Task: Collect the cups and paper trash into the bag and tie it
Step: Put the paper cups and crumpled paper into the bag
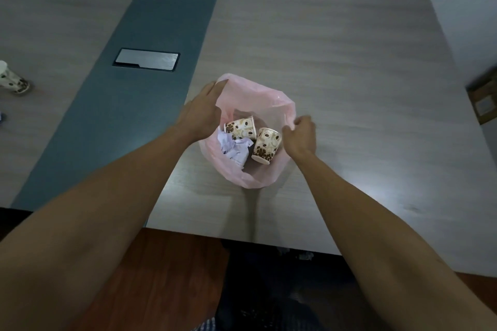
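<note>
Clearly, from the head view, the pink bag (265, 101) sits on the table (336, 56) near its front edge, mouth wide open, with two cups (266, 145) and crumpled paper (235, 149) lying inside. The left hand (200, 113) rests on the bag's left rim, fingers fairly straight and close together along the film; whether the thumb pinches the rim from inside I cannot tell. The right hand (301, 134) is at the right rim, fingertips curled together and pinching a fold of the plastic. The bag looks thin, soft and limp, so it should weigh almost nothing with this load, collapse when let go, and slide easily on the smooth top; the film would likely be slippery between fingers and could tear if yanked. The best hold is probably the rim itself, gathered into two opposite bunches well above the cups, giving enough slack for a knot. The cups are light, stiff paper and would crush if squeezed through the bag. Another cup (12, 79) stands far off by the table's left edge, not yet collected.
</note>
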Available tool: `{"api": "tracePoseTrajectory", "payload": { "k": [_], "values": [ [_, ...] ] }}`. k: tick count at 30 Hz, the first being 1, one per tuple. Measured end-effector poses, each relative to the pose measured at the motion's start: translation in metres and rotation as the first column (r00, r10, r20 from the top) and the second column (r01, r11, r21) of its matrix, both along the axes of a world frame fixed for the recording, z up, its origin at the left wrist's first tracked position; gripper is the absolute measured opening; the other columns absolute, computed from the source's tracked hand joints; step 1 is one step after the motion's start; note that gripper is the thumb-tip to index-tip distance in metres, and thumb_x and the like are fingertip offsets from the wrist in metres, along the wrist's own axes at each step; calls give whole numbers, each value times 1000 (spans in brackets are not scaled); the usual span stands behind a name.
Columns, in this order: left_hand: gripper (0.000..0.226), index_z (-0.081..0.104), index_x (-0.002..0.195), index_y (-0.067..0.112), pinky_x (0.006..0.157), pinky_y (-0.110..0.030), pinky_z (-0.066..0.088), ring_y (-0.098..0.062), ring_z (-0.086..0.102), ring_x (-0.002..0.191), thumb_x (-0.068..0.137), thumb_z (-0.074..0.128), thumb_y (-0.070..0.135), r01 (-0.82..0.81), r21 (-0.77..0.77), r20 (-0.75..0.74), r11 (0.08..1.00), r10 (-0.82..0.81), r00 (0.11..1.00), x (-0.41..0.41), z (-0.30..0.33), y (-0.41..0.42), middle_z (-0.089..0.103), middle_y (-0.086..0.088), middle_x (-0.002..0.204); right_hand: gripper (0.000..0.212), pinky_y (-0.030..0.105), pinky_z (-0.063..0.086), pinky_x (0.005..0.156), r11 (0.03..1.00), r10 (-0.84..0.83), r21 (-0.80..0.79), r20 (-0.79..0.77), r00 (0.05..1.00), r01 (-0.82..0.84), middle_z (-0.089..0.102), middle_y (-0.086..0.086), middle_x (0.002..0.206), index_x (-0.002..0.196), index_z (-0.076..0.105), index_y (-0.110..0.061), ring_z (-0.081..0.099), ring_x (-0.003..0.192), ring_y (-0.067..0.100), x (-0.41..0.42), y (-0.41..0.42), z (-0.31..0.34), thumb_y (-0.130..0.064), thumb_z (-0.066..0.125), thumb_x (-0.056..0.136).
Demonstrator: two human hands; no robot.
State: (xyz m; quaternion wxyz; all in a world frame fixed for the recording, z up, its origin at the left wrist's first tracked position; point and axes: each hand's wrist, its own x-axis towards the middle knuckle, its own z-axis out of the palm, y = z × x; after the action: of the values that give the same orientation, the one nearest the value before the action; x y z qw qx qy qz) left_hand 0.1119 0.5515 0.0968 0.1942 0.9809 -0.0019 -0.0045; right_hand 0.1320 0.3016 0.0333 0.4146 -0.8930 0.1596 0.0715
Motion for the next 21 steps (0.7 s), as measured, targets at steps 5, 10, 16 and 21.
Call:
{"api": "tracePoseTrajectory", "payload": {
  "k": [5, 10, 16, 21],
  "values": [
    [74, 23, 157, 29, 90, -51, 53, -35, 59, 111, 93, 42, -1, -39, 3, 23, 999, 39, 999, -8, -4, 8, 31, 1, 162, 57, 39, 56, 70, 934, -88, 298, -338, 937, 196, 63, 18, 124, 135, 49, -1, 65, 100, 35, 7, -12, -28, -35, 65, 91],
    [78, 20, 159, 29, 87, -47, 50, -35, 57, 113, 92, 39, -4, -107, -14, 8, 994, 107, 994, -12, -7, 12, 34, -5, 160, 22, 43, 60, 72, 876, -167, 414, -220, 961, 247, 70, 16, 92, 97, 69, 2, 68, 82, 32, 6, -15, -27, -15, 55, 93],
    [81, 15, 160, 30, 99, -50, 49, -36, 53, 121, 91, 41, -3, -185, -178, 47, 966, 196, 979, -11, -1, -12, 35, -4, 159, 13, 25, 33, 53, 900, -194, 397, -2, 981, 179, 50, 5, 69, 78, 59, -10, 44, 63, 18, 21, -59, 26, -17, 58, 89],
    [79, 11, 161, 29, 90, -50, 50, -40, 56, 112, 92, 39, 1, -149, -209, 107, 966, 174, 979, -12, 18, -87, 32, -2, 161, 14, 21, 34, 49, 899, -255, 387, 78, 964, 207, 53, 4, 69, 76, 58, -9, 46, 59, 16, 21, -135, 68, -16, 58, 88]
  ]
}}
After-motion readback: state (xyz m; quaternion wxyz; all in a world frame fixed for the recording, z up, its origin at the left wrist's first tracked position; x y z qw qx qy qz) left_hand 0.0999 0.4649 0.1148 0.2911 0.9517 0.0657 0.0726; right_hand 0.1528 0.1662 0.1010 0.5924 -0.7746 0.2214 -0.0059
